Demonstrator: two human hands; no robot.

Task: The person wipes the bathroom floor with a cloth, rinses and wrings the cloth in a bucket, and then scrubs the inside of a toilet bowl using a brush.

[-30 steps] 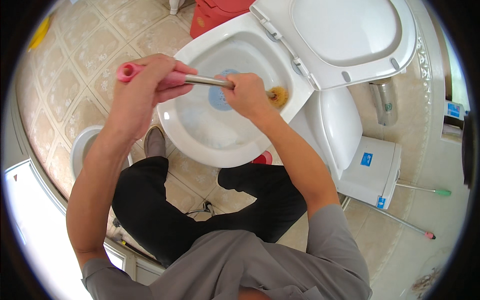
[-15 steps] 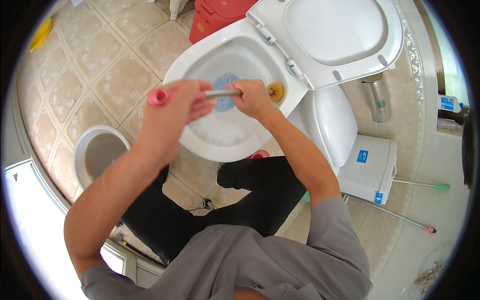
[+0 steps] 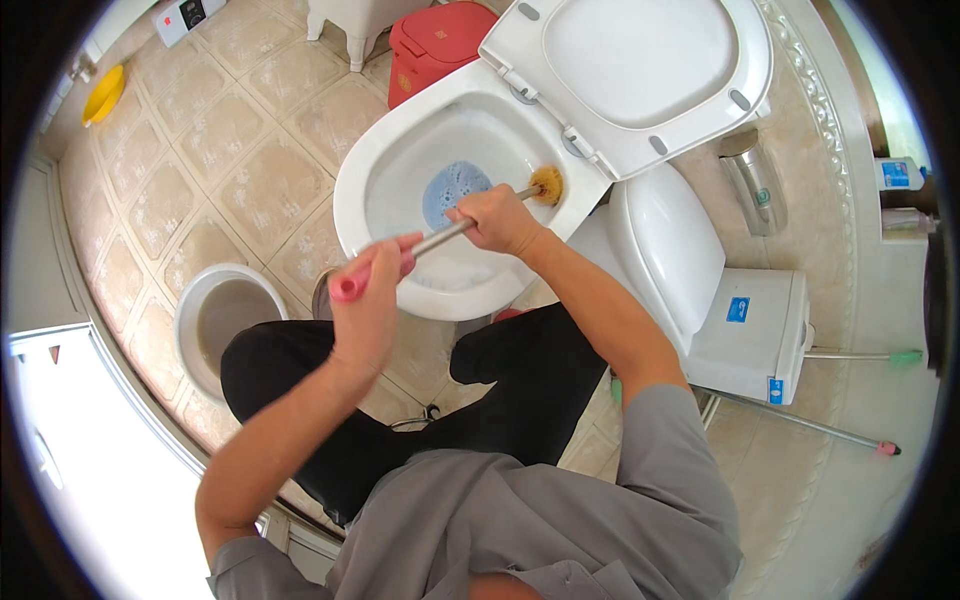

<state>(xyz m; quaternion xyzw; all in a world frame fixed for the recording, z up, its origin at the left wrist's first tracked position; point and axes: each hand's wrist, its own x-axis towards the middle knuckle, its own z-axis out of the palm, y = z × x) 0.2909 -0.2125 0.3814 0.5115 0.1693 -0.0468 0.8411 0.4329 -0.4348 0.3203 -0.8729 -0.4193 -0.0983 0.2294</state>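
Note:
A toilet brush [image 3: 438,238] with a metal shaft slants across the white toilet bowl [image 3: 352,190]. My left hand [image 3: 370,305] is closed round its pink grip at the near left end. Farther up, my right hand [image 3: 503,220] grips the bare shaft. The yellow-brown bristle head [image 3: 546,185] presses against the bowl's inner wall on the right side. Bluish, foamy water [image 3: 455,192] lies at the bottom of the bowl. The toilet seat and lid [image 3: 650,55] are raised at the back right.
A white bucket [image 3: 182,325] of murky water stands at the left by my knee. Behind the toilet is a red bin [image 3: 440,40]. A steel canister [image 3: 750,185], a white bin [image 3: 750,315] and long poles [image 3: 830,430] are at the right. A yellow basin [image 3: 104,95] lies far left.
My left hand has come nearer to me with the pink grip, and its loosened fingers have closed. The shaft slants more steeply. The bristle head stays at the bowl's right side.

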